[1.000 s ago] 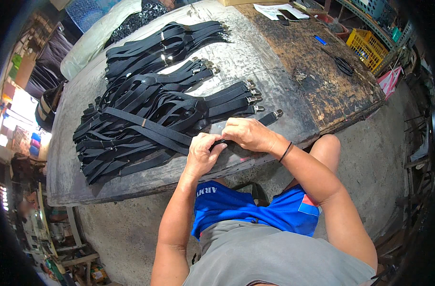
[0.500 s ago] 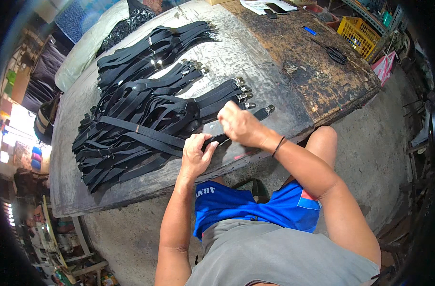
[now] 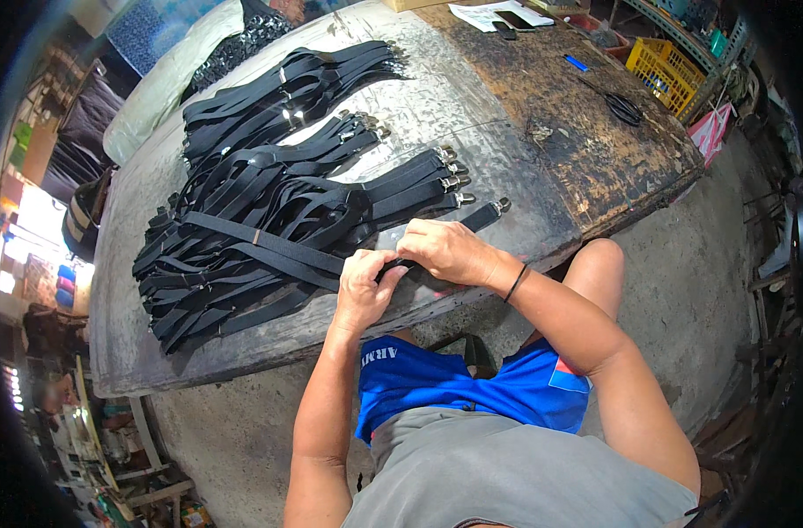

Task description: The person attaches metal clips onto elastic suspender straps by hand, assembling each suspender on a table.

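Observation:
Black elastic suspenders with metal clips lie in piles on the table. One suspender strap (image 3: 300, 254) runs from the near pile to my left hand (image 3: 364, 286), which pinches it near the table's front edge. My right hand (image 3: 445, 251) is closed on the same suspender just beside it, the fingertips of both hands almost meeting. What lies between the fingertips is hidden. Past my right hand, a strap end with a metal clip (image 3: 503, 205) rests on the table. Further left, a bundle of suspenders (image 3: 410, 180) has its clips lined up toward the right.
The worn table (image 3: 542, 211) has a dark, scuffed board at its right. On it lie black scissors (image 3: 624, 109), a blue object (image 3: 576, 62), papers and a phone (image 3: 512, 19). A yellow crate (image 3: 664, 72) stands beyond. More suspenders (image 3: 291, 79) lie at the back.
My right hand has come down and left, from above the strap to right beside my left hand. The left hand stays in place, still pinching the strap.

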A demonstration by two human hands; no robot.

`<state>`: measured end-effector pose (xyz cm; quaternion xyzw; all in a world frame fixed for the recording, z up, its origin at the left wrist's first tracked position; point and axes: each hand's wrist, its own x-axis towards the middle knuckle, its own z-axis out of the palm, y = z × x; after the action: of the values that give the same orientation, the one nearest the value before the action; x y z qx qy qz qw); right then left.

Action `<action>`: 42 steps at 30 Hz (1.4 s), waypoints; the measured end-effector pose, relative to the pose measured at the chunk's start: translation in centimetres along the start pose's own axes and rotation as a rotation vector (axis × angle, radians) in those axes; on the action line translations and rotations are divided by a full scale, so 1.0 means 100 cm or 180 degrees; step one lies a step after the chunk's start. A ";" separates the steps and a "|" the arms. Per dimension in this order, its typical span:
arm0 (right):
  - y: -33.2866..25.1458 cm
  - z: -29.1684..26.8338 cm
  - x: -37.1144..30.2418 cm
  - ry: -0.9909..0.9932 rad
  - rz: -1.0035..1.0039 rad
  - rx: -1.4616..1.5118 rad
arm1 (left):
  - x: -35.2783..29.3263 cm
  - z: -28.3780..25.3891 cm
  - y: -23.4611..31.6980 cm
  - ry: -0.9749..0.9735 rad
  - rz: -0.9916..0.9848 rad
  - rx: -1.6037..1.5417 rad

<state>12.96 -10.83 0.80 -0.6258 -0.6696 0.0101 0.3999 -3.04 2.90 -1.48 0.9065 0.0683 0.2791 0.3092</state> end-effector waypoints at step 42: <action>0.002 -0.025 -0.036 -0.0632 0.0591 -0.0308 | -0.001 0.003 0.002 0.0064 -0.0009 0.0120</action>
<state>14.08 -15.03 0.50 -0.6996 -0.6448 0.0767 0.2984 -2.98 2.55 -1.64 0.9093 0.0780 0.2864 0.2918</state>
